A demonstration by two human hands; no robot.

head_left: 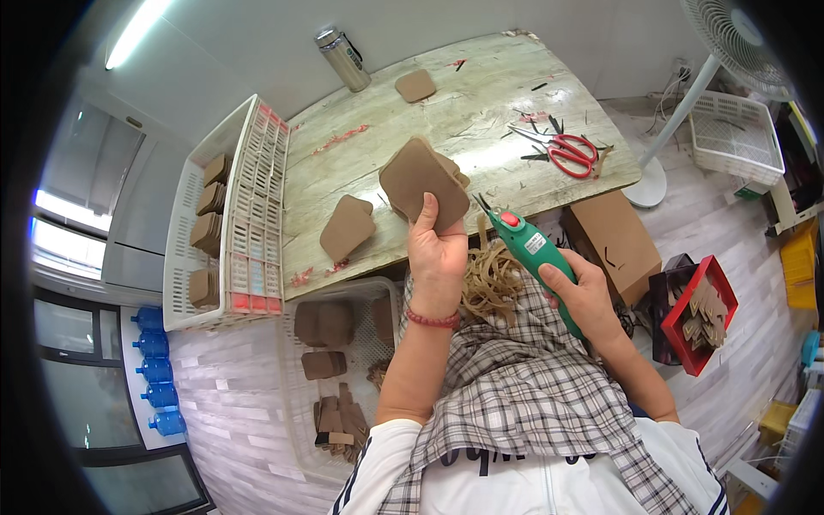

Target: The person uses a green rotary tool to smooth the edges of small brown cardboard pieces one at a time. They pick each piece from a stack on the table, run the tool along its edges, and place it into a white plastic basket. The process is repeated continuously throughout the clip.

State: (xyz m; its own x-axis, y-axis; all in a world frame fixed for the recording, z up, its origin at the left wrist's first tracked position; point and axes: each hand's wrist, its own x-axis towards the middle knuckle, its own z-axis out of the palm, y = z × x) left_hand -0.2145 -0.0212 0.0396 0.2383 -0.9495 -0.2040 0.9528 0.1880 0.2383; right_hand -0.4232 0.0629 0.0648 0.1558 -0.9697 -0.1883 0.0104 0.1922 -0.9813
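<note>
I see the brown leather piece (422,182) held upright over the bench (481,103) edge, clamped in my left hand (438,251). Right of it, my right hand (584,296) grips a green cutter (534,251), its long axis pointing up-left toward the piece.

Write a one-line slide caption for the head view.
Left hand lifts a stack of brown cut pieces while the right hand grips a green electric cutter beside them.
</note>
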